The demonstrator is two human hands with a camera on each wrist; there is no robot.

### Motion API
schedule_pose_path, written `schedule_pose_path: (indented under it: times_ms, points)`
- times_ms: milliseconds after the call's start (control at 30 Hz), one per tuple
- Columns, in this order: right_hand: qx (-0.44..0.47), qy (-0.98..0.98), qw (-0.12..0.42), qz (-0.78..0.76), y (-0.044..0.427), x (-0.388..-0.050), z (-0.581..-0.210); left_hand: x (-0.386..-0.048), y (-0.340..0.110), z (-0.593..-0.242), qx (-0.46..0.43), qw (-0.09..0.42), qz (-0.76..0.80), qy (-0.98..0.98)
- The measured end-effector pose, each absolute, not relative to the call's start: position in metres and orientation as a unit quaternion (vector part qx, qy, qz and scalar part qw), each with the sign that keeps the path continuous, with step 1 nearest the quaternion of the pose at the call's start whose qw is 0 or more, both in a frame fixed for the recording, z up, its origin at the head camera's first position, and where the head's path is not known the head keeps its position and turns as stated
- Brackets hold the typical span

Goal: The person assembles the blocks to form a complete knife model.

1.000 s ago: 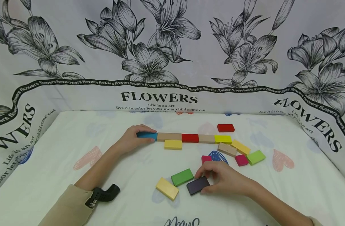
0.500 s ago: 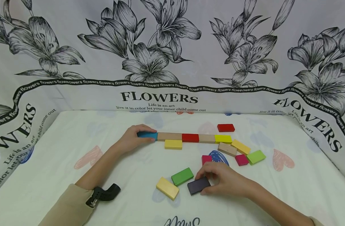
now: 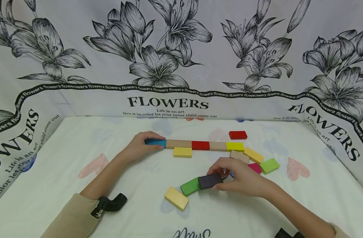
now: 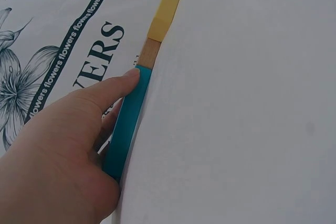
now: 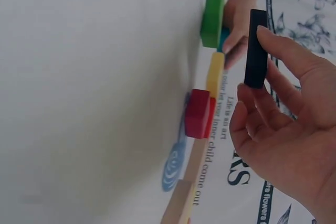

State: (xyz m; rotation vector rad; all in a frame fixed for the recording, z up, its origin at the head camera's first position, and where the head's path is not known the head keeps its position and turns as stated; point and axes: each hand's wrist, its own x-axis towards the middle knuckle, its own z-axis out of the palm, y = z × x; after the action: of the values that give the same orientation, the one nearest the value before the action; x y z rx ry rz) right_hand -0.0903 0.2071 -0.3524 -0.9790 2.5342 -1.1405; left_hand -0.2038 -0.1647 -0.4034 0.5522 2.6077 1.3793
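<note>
A person's left hand (image 3: pixel 141 145) is gripping the blue block (image 3: pixel 156 142) between thumb and fingers, toward the far edge of the white-covered table (image 3: pixel 133 195). This block is forming the left end of a row running roughly parallel to that edge: blue, a long wooden block (image 3: pixel 179 143), a red block (image 3: pixel 200 145), a short wooden block (image 3: pixel 218 146) and a bright yellow block (image 3: pixel 235 146). A golden block (image 3: pixel 182 152) is lying against the row's near side.

The right hand (image 3: pixel 237 178) is pinching the dark block (image 3: pixel 210 181) between thumb and fingers, nearer the table's near edge — the right wrist view is showing it raised clear of the surface. In the head view, it is overlapping the end of the green block (image 3: pixel 190 186); a pale yellow block (image 3: pixel 176 198) is lying just beside the latter. Toward the table's right edge, a lime block (image 3: pixel 270 165) is resting at the end of a loose cluster.
</note>
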Motion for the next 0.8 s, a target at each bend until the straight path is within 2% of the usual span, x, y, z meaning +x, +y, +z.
schedule_pose_path:
  times_ms: [800]
  points:
    - [-0.264,0.888,0.057,-0.372,0.148,-0.136,-0.348,-0.204,-0.163,-0.406,0.183,0.068,0.455,0.869]
